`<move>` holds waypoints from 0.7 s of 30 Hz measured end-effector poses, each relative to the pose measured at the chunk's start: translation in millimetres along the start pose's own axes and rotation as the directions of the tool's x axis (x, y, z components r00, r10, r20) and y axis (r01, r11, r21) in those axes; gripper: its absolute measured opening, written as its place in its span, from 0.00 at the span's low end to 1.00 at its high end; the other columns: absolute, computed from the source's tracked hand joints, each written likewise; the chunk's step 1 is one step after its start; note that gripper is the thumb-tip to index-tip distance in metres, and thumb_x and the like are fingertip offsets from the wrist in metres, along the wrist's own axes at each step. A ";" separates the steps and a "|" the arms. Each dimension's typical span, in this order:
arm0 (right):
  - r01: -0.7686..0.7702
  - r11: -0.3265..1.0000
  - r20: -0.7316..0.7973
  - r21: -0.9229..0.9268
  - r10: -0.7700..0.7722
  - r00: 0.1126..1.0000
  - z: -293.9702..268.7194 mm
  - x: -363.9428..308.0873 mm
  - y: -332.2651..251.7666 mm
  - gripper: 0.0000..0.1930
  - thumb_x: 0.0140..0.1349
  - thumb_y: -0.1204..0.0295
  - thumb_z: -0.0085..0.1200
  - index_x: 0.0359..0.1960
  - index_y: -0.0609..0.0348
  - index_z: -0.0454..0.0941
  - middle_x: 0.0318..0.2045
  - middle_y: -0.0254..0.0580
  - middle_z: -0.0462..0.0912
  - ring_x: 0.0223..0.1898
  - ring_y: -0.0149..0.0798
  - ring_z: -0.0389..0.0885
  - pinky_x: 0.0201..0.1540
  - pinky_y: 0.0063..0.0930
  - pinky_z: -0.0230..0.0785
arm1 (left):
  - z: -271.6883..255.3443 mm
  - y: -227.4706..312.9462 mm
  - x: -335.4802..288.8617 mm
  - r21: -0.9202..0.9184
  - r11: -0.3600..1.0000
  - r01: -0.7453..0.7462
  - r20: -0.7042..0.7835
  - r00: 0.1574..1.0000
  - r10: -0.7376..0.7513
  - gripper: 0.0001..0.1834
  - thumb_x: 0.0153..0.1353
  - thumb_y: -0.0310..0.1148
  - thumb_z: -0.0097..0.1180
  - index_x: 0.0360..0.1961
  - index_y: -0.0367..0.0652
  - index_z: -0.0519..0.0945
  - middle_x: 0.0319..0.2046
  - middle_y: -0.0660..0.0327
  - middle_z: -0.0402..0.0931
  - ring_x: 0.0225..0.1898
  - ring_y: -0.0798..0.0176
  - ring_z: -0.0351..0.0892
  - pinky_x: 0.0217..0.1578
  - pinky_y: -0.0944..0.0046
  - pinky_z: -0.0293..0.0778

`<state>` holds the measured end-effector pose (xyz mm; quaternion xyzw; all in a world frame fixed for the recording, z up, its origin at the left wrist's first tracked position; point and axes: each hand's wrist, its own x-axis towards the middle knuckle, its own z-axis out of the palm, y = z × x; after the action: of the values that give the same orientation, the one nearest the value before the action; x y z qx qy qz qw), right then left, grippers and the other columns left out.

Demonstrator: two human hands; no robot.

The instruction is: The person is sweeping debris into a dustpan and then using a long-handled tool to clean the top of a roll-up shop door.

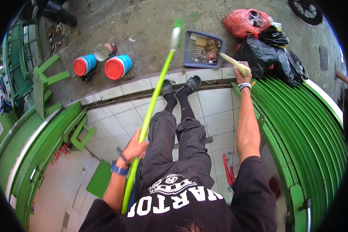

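The left hand (134, 149) is wrapped around a long bright green stick (152, 102), fingers curled tight on it, approx. halfway up. The stick leans from near the person's chest out over the white tile floor (216, 104) to the gray ground, and its far tip looks blurry. The right hand (241, 75) is stretched out far and grips a tan wooden handle (234, 63), fingers closed round it (thumb side is hidden, so can't tell more). That handle points at a blue dustpan (202, 49) w/ trash in it. Black and red trash bags (266, 46) sit just beside it. Two red-lidded buckets (102, 65) stand well apart, to the left. Green roll-up shutters (309, 131) curve along both sides.
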<state>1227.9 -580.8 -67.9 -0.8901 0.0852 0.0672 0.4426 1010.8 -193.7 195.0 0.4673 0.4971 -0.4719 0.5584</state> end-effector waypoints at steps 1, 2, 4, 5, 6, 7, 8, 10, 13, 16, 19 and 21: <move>-0.018 0.999 -0.003 0.026 0.018 1.000 -9.5 -3.5 1.0 0.11 0.48 0.70 0.57 0.34 0.53 0.72 0.24 0.33 0.75 0.27 0.23 0.71 0.33 0.22 0.67 | -13.3 -14.2 6.2 0.065 0.998 0.008 0.001 1.000 -0.008 0.20 0.55 0.22 0.44 0.47 0.48 0.55 0.12 0.67 0.58 0.09 0.72 0.58 0.07 0.72 0.56; 0.019 0.997 -0.032 0.070 -0.016 0.999 0.5 -3.9 0.1 0.11 0.47 0.72 0.57 0.33 0.53 0.72 0.23 0.31 0.74 0.28 0.21 0.70 0.33 0.21 0.67 | -23.9 -24.8 1.6 0.122 0.992 0.031 -0.090 0.996 -0.021 0.19 0.54 0.21 0.43 0.45 0.48 0.56 0.12 0.67 0.57 0.09 0.72 0.58 0.07 0.72 0.56; -0.028 0.996 -0.011 0.082 0.029 1.000 17.6 -4.6 1.1 0.10 0.47 0.71 0.57 0.32 0.53 0.72 0.22 0.32 0.75 0.27 0.23 0.72 0.33 0.22 0.68 | -32.2 -31.5 10.3 0.191 0.981 0.041 -0.170 0.985 -0.008 0.17 0.54 0.21 0.42 0.43 0.49 0.57 0.12 0.67 0.57 0.08 0.72 0.57 0.07 0.72 0.56; -0.047 0.998 -0.005 0.047 0.047 0.999 22.1 -3.6 -1.8 0.11 0.47 0.71 0.57 0.32 0.52 0.72 0.23 0.35 0.76 0.26 0.27 0.75 0.33 0.24 0.68 | -34.7 -34.9 19.6 0.111 0.990 0.091 -0.184 0.981 -0.069 0.16 0.53 0.20 0.41 0.42 0.48 0.57 0.12 0.67 0.56 0.09 0.73 0.56 0.07 0.72 0.55; -0.055 0.998 0.001 0.037 0.055 0.999 22.9 -3.9 -4.2 0.11 0.46 0.70 0.57 0.33 0.52 0.71 0.24 0.39 0.77 0.27 0.33 0.77 0.32 0.27 0.69 | -35.6 -35.4 27.4 0.030 0.990 0.141 -0.192 0.972 -0.133 0.15 0.53 0.20 0.40 0.40 0.48 0.57 0.12 0.67 0.55 0.09 0.73 0.55 0.07 0.72 0.54; -0.056 0.998 -0.013 0.019 0.056 0.998 21.4 -0.7 -1.5 0.11 0.46 0.70 0.57 0.33 0.51 0.71 0.24 0.39 0.77 0.27 0.35 0.78 0.32 0.27 0.69 | -29.3 -31.7 34.9 -0.078 0.981 0.178 -0.089 0.979 -0.185 0.13 0.53 0.21 0.42 0.39 0.48 0.58 0.13 0.68 0.54 0.10 0.75 0.54 0.08 0.74 0.52; -0.063 0.998 -0.026 0.000 0.063 0.998 18.9 -1.0 2.4 0.11 0.46 0.69 0.57 0.33 0.51 0.71 0.24 0.40 0.77 0.27 0.38 0.78 0.32 0.28 0.69 | -18.6 -23.2 42.6 -0.059 0.983 0.172 -0.078 0.981 -0.176 0.13 0.53 0.21 0.42 0.39 0.48 0.58 0.13 0.68 0.54 0.10 0.75 0.54 0.08 0.74 0.52; -0.080 0.996 -0.023 0.027 0.081 0.996 12.6 -0.1 1.1 0.12 0.46 0.69 0.57 0.33 0.50 0.71 0.24 0.41 0.78 0.28 0.41 0.78 0.32 0.29 0.69 | 0.6 -10.4 46.8 -0.085 0.986 0.142 0.080 0.988 -0.136 0.13 0.54 0.21 0.43 0.39 0.48 0.59 0.13 0.69 0.53 0.10 0.76 0.53 0.08 0.75 0.51; -0.095 0.995 -0.053 0.017 0.095 0.994 4.2 -1.0 3.3 0.12 0.45 0.69 0.58 0.33 0.50 0.71 0.24 0.40 0.78 0.27 0.37 0.78 0.32 0.27 0.69 | -0.3 3.8 32.9 -0.191 0.970 0.151 0.244 0.964 -0.102 0.14 0.55 0.23 0.43 0.42 0.48 0.60 0.12 0.69 0.52 0.10 0.76 0.52 0.08 0.76 0.51; -0.125 0.988 -0.133 0.086 0.136 0.982 18.3 -2.7 13.8 0.13 0.44 0.68 0.59 0.32 0.51 0.72 0.24 0.38 0.78 0.27 0.34 0.78 0.33 0.27 0.69 | -8.5 12.6 -9.2 -0.171 0.978 0.121 0.271 0.960 -0.071 0.16 0.56 0.24 0.44 0.45 0.48 0.59 0.12 0.69 0.52 0.10 0.76 0.52 0.08 0.76 0.51; -0.250 0.967 -0.209 0.052 0.255 0.944 16.0 -17.3 19.3 0.14 0.45 0.69 0.59 0.34 0.54 0.72 0.25 0.36 0.78 0.27 0.32 0.77 0.33 0.26 0.70 | -22.1 13.4 -47.8 -0.191 0.980 0.062 0.221 0.975 -0.018 0.16 0.56 0.24 0.44 0.45 0.48 0.59 0.12 0.69 0.52 0.09 0.75 0.52 0.07 0.76 0.51; -0.278 0.939 -0.311 0.204 0.331 0.891 -7.1 -34.8 96.1 0.13 0.45 0.74 0.59 0.34 0.55 0.72 0.25 0.36 0.76 0.27 0.32 0.76 0.31 0.22 0.71 | -27.5 18.4 -60.3 -0.128 0.991 0.022 0.127 0.992 -0.006 0.15 0.56 0.23 0.43 0.44 0.47 0.59 0.11 0.69 0.52 0.09 0.75 0.52 0.07 0.75 0.51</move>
<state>1173.9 -640.3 -131.4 -0.8268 0.3043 -0.0259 0.4724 1022.3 -160.5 254.1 0.3958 0.4937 -0.4712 0.6145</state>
